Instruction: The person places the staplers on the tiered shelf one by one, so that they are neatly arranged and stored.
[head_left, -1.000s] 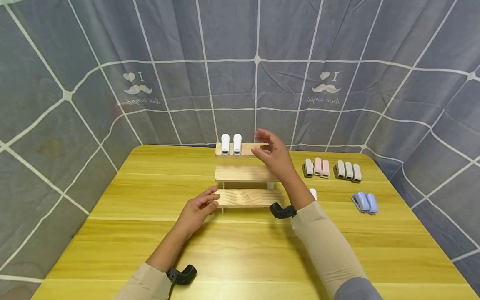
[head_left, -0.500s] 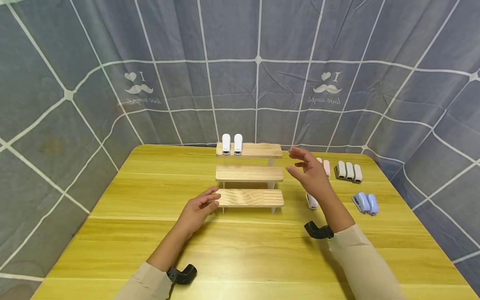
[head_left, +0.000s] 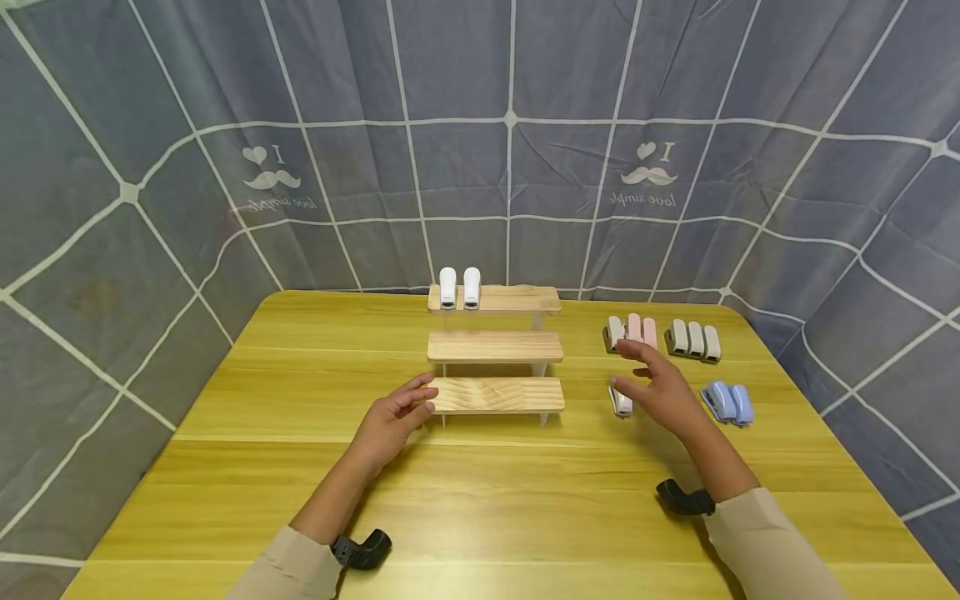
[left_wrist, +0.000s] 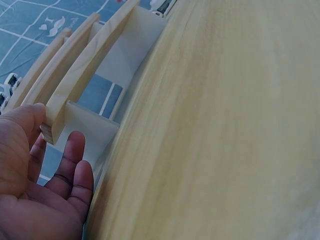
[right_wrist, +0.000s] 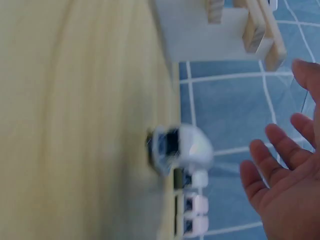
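A three-tier wooden display stand (head_left: 497, 396) stands mid-table, on clear side supports. My left hand (head_left: 388, 427) holds the left end of its lowest board; in the left wrist view the thumb (left_wrist: 31, 119) lies against the board's end and the other fingers hang loosely curled. Two white mini staplers (head_left: 447, 288) sit upright at the left of the top tier. My right hand (head_left: 660, 392) is over the table right of the stand, fingers spread and holding nothing. Just beyond its thumb is a single white mini stapler (right_wrist: 192, 148), blurred in the right wrist view.
Behind, at the right, a grey mini stapler (head_left: 614, 333) stands beside two pink ones (head_left: 635, 327). Farther right is a row of three grey-white mini staplers (head_left: 695, 340). Two blue mini staplers (head_left: 729, 403) lie nearer the right edge. A grey curtain (head_left: 465, 167) hangs behind the table.
My right hand has moved from the top tier rightward and toward me, to beside the single white mini stapler. The left hand has stayed at the lowest board.
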